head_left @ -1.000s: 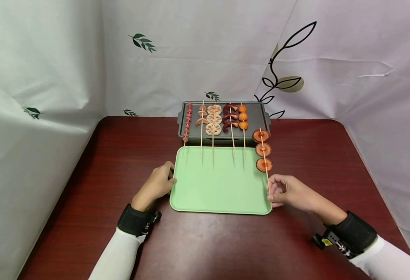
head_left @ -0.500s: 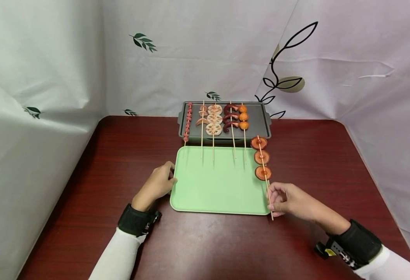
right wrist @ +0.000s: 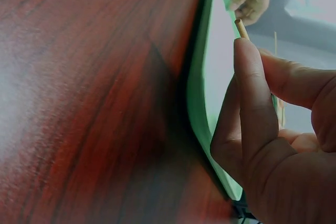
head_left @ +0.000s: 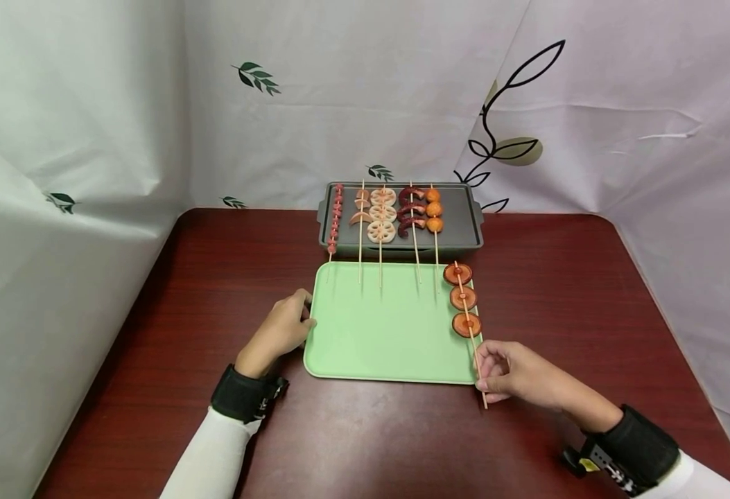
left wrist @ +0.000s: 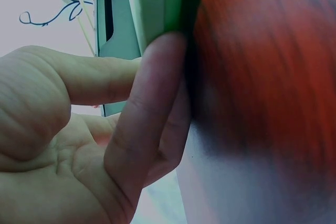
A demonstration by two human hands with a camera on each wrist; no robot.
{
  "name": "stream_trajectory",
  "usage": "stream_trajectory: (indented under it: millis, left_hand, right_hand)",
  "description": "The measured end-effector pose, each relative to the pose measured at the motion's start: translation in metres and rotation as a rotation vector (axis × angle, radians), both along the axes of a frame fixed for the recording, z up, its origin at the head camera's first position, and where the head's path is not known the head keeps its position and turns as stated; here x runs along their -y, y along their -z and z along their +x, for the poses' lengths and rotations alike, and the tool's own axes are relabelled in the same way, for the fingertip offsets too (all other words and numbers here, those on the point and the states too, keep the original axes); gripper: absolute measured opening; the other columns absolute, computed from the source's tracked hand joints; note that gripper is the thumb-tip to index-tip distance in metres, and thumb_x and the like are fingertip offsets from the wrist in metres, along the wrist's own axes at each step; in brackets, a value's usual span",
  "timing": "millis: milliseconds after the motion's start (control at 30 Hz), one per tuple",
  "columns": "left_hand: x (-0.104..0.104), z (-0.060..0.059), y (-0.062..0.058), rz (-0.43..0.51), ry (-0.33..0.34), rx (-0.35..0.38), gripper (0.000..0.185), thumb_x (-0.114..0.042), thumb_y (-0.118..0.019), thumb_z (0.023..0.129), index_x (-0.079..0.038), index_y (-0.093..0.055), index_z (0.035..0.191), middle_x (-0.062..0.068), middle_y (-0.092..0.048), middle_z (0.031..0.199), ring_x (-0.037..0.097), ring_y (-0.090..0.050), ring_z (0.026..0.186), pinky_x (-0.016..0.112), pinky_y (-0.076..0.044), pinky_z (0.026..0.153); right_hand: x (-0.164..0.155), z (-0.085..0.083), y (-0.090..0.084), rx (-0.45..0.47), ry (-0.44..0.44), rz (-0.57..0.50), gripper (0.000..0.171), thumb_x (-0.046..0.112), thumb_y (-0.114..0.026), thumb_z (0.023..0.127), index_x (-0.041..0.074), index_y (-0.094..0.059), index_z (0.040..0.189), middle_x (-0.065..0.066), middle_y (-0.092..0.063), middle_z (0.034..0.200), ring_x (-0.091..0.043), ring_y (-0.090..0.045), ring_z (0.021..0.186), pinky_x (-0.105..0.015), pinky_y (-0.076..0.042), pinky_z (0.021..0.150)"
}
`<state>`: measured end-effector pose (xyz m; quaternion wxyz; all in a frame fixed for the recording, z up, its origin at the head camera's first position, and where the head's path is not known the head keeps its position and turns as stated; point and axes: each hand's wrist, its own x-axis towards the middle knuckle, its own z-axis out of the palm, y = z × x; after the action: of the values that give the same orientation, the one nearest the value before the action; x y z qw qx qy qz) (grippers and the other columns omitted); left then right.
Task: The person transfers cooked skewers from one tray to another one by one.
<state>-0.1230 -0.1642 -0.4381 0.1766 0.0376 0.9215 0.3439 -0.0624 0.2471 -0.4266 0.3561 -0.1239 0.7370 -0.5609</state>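
My right hand [head_left: 496,378] pinches the near end of a wooden skewer [head_left: 472,344] that carries three round brown-orange slices [head_left: 462,299]. The slices lie over the right side of a light green tray [head_left: 377,333]. In the right wrist view the skewer's blunt end [right wrist: 241,28] pokes out above my fingertips [right wrist: 247,72], beside the tray's rim [right wrist: 197,103]. My left hand [head_left: 286,326] holds the tray's left edge; the left wrist view shows its fingers [left wrist: 152,98] curled against the green rim [left wrist: 168,3].
A grey grill pan [head_left: 458,215] stands behind the tray with several more food skewers [head_left: 380,215] whose sticks reach over the tray's far edge. The dark red wooden table [head_left: 152,291] is enclosed by white leaf-print curtains.
My right hand has drawn the three-slice skewer toward me, off the grill pan's right front corner and onto the tray's right side. The left hand has stayed on the tray's edge.
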Motion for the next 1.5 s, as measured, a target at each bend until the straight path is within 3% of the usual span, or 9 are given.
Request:
stream_trajectory:
  millis: [833, 1067, 1233, 1500]
  left_hand:
    - [-0.0008, -0.0016, 0.0005, 0.004, -0.011, 0.005, 0.04, -0.009, -0.06, 0.095, -0.002, -0.045, 0.131, 0.015, -0.059, 0.099, 0.017, -0.059, 0.061, 0.028, -0.051, 0.053]
    - [0.0012, -0.0017, -0.0003, 0.026, -0.021, 0.006, 0.039, -0.008, -0.059, 0.095, -0.002, -0.045, 0.131, 0.015, -0.058, 0.098, 0.018, -0.059, 0.062, 0.029, -0.052, 0.053]
    - [0.0013, -0.0008, 0.0022, 0.026, -0.02, 0.022, 0.04, -0.009, -0.059, 0.095, -0.003, -0.044, 0.132, 0.015, -0.057, 0.098, 0.018, -0.06, 0.061, 0.029, -0.053, 0.053]
    - [0.0002, -0.0004, 0.0034, 0.038, -0.03, 0.043, 0.041, -0.009, -0.06, 0.095, -0.003, -0.044, 0.132, 0.016, -0.058, 0.099, 0.018, -0.061, 0.06, 0.03, -0.054, 0.053]
  right_hand:
    - [-0.0015, 0.0005, 0.0069, 0.036, 0.045, 0.082, 0.031, 0.007, -0.071, 0.086, -0.011, -0.051, 0.101, -0.009, -0.056, 0.084, -0.017, -0.065, 0.076, -0.036, -0.061, 0.069]
    - [0.002, -0.0016, 0.0032, -0.021, 0.032, 0.119, 0.029, 0.006, -0.072, 0.084, -0.009, -0.053, 0.099, -0.011, -0.061, 0.081, -0.016, -0.067, 0.071, -0.033, -0.061, 0.067]
    - [0.0028, -0.0015, 0.0026, -0.073, 0.017, 0.201, 0.027, 0.008, -0.072, 0.083, -0.006, -0.055, 0.099, -0.011, -0.064, 0.079, -0.018, -0.068, 0.069, -0.031, -0.061, 0.06]
    - [0.0012, -0.0035, 0.0023, -0.104, -0.018, 0.261, 0.031, 0.014, -0.071, 0.086, -0.006, -0.059, 0.106, -0.009, -0.061, 0.076, -0.021, -0.068, 0.065, -0.031, -0.06, 0.057]
